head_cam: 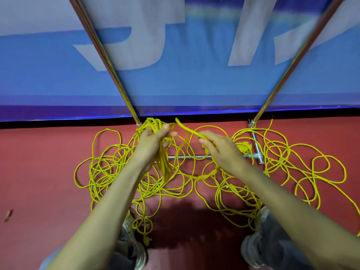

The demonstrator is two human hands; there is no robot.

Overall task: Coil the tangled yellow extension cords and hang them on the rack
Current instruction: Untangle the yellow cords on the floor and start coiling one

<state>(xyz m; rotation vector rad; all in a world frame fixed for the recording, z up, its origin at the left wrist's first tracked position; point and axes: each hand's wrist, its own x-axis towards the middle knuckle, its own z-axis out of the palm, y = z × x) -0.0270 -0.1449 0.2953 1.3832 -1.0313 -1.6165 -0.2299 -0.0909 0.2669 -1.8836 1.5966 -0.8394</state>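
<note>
Both arms are stretched forward and down and converge over the middle of the pile.

Left hand (153,140): back of the hand faces the camera, fingers and thumb clenched round a bundle of loops (163,166). The loops fan out above the fist and hang below it.

Right hand (221,148): knuckles up, thumb and forefinger pinch a single strand (186,129). The strand runs up-left from the pinch toward the bundle, and its end is blurred. The other fingers are curled under; I can't tell whether they hold more cord.

The hands are level and near each other, not touching.

The remaining yellow cords (109,168) lie tangled on the red floor (39,172), spread left and right of the arms and draped over the rack's base bar (187,157). A yellow socket block (244,149) lies just beside the right hand, near the bar's T-joint.

The rack (109,61) has two chrome uprights that rise and splay out of frame. No cord hangs on the visible parts.

Blue banner (194,80) behind the rack. Shoes (136,252) at the bottom edge, with cord loops lying against them.
</note>
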